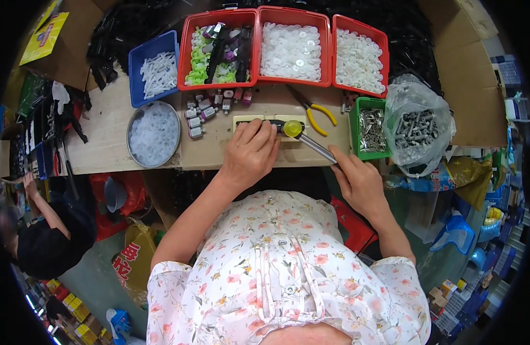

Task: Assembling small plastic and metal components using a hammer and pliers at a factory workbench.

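Note:
A mallet [315, 147] with a round yellow head and a metal shaft is in my right hand [360, 183], whose fingers wrap round its dark grip. The yellow head rests on or just over a narrow black plastic part [278, 123]. That part lies along a cream block [285, 118] at the table's front edge. With its fingertips pressed down, my left hand [249, 150] holds the black part to the block and covers much of it. Pliers [319, 118] with yellow handles lie open just beyond the mallet.
Beyond my hands stand red bins of small white discs [291, 52], white pieces [357, 60] and mixed parts [219, 57]. A blue bin [139, 77] and round tray [130, 135] sit left; a green screw bin [357, 129] and plastic bag [417, 92] sit right. Another person [52, 230] works far left.

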{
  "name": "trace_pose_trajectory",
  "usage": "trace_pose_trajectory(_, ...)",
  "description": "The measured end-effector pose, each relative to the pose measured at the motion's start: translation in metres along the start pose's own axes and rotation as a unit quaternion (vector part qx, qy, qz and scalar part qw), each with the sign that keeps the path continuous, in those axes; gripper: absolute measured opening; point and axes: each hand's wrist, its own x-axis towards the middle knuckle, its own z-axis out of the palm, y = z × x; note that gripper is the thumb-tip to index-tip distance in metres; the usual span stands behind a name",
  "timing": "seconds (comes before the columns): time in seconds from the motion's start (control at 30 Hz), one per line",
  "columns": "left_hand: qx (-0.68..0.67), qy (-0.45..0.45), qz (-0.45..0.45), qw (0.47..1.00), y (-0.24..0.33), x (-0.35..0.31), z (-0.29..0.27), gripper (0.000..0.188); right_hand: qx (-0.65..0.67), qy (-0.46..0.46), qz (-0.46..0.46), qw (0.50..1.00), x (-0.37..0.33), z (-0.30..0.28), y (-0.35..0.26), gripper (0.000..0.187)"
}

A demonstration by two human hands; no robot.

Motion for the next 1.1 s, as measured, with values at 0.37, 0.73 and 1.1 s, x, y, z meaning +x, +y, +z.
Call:
trace_pose_trajectory(0.37, 0.007, -0.004, 0.019, 1.0, -0.004, 0.002, -0.004, 0.026, 0.08, 0.083, 0.019, 0.993, -0.001, -0.02, 0.003, 0.04)
trace_pose_trajectory(0.73, -0.008, -0.033, -0.009, 0.999, -0.003, 0.014, -0.008, 0.025, -0.017, 0.133, 0.02, 0.991, 0.045, -0.024, 0.028, 0.038)
trace_pose_trajectory(1.1, -0.158, -0.021, -0.114, 0.981, -0.013, 0.024, -0.004, 0.029, -0.184, 0.241, -0.121, 0.945, 0.147, -0.011, 0.045, 0.027)
